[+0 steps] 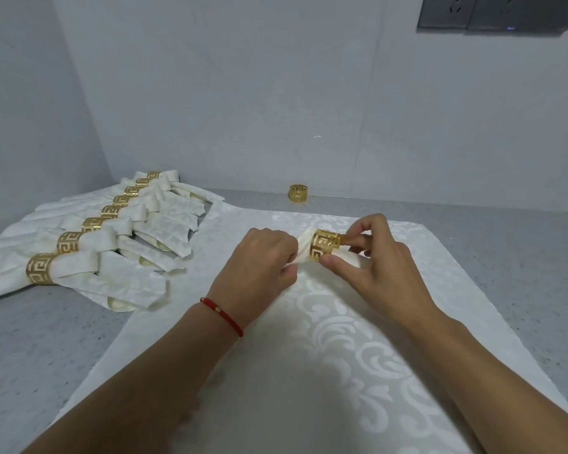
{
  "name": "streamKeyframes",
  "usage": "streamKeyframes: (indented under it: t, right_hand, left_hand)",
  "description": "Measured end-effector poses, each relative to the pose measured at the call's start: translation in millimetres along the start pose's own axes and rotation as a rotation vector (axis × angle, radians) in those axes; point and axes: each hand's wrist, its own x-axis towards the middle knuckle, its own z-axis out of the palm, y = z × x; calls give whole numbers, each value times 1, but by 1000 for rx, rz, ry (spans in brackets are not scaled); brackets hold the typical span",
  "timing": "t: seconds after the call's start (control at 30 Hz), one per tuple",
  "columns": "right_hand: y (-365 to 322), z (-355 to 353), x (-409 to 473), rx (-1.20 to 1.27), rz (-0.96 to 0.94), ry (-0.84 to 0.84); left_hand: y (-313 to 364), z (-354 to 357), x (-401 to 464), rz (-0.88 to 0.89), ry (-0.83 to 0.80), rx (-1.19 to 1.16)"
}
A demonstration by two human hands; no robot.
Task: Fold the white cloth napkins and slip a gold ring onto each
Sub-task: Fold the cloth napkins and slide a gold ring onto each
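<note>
The left hand [259, 257] grips a bunched napkin [304, 249] mid-table [46, 339] – the right hand [371, 253] pinches a gold ring [323, 247] around it. 8 ringed napkins [89, 244] line the left edge; 1 spare ring [298, 193] stands at the back edge.

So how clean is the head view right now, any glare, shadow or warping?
Head view: even, soft light, no harsh glare; a small glint on the wall. A soft shadow falls on the napkin between the forearms. Wide-angle warping bends the counter edge. The ring and both hands look sharp.
</note>
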Motion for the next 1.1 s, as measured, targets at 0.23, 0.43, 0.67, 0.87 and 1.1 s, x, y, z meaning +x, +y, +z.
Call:
streamKeyframes:
  t: [0.23,0.43,0.67,0.87,1.1]
  right_hand:
    - [-3,1,0,44,-80,10]
    - [-3,2,6,74,-12,110]
    - [-11,-7,8,418,239,21]
    - [-16,-15,9,491,349,0]
    - [-21,-16,8,520,404,-18]
  left_hand:
    - [1,0,-1,-35,97,-24]
    - [3,0,-1,16,124,-20]
    - [6,-3,0,125,144,-21]
    - [7,-4,-2,130,93,-42]
    - [7,-6,0,153,64,-46]
